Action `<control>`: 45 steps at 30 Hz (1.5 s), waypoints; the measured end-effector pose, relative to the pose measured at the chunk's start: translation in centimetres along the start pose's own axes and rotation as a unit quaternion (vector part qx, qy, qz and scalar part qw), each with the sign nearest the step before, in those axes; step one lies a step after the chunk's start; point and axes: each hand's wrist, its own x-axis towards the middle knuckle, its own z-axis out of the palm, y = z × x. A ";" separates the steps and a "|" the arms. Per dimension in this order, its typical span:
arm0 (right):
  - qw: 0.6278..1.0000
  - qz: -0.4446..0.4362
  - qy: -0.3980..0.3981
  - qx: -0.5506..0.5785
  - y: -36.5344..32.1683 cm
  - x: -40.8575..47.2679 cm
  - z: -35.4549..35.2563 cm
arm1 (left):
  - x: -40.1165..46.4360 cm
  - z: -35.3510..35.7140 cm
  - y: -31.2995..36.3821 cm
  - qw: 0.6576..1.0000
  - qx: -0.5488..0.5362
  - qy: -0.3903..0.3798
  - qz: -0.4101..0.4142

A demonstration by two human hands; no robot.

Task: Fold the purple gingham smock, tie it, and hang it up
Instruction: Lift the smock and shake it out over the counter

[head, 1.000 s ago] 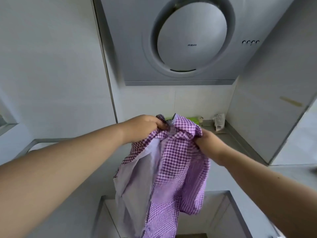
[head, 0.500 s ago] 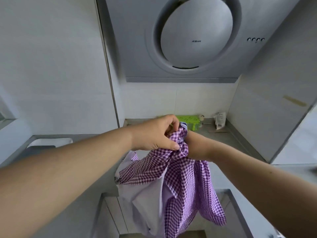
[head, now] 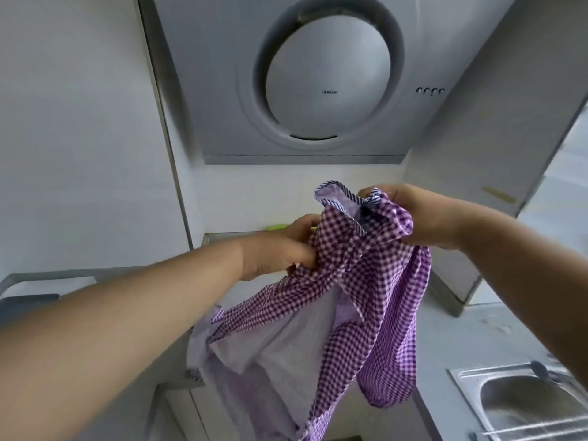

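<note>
Apart now, left hand (head: 280, 249) and right hand (head: 423, 218) grip smock (head: 359, 281).

We see smock (head: 334, 297) at frame centre, hanging down between hands. Left hand (head: 280, 249) at smock's left edge, lower; right hand (head: 420, 214) at its upper right, higher. Range hood (head: 318, 84) above, top centre. Sink (head: 534, 405) at lower right. Counter (head: 471, 332) right of smock, behind sink.

Purple-and-white gingham smock (head: 375, 300), pale lilac lining, blue-striped trim; grey hood (head: 222, 74).
</note>
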 end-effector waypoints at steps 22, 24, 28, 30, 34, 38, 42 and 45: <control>0.928 0.326 0.167 -0.067 6.2 -9.2 -4.5 | 5.5 -0.6 6.2 0.981 -0.148 0.110 0.064; 0.909 0.362 0.201 -0.038 7.3 -8.5 -4.0 | 4.5 -1.5 6.5 0.975 0.160 0.147 0.050; 0.917 0.362 0.165 -0.008 7.2 -6.5 -2.1 | 3.7 -2.8 5.3 0.809 0.560 0.177 0.028; 0.936 0.329 0.121 -0.037 6.7 -5.4 -1.2 | 3.6 -3.2 4.9 0.806 0.547 0.225 0.001; 0.964 0.254 0.065 -0.051 4.6 -2.9 1.0 | 1.9 -1.8 5.3 0.865 0.483 0.083 -0.110; 0.989 0.140 0.035 -0.038 2.6 -1.5 3.0 | -0.2 0.5 4.5 0.959 0.255 0.090 -0.088; 0.999 0.025 -0.017 -0.021 1.6 -0.5 5.3 | -1.9 3.1 3.1 0.972 0.211 0.072 -0.067; 1.000 -0.023 -0.014 -0.006 1.2 -0.1 7.0 | -3.0 4.6 2.3 0.927 0.337 0.143 -0.076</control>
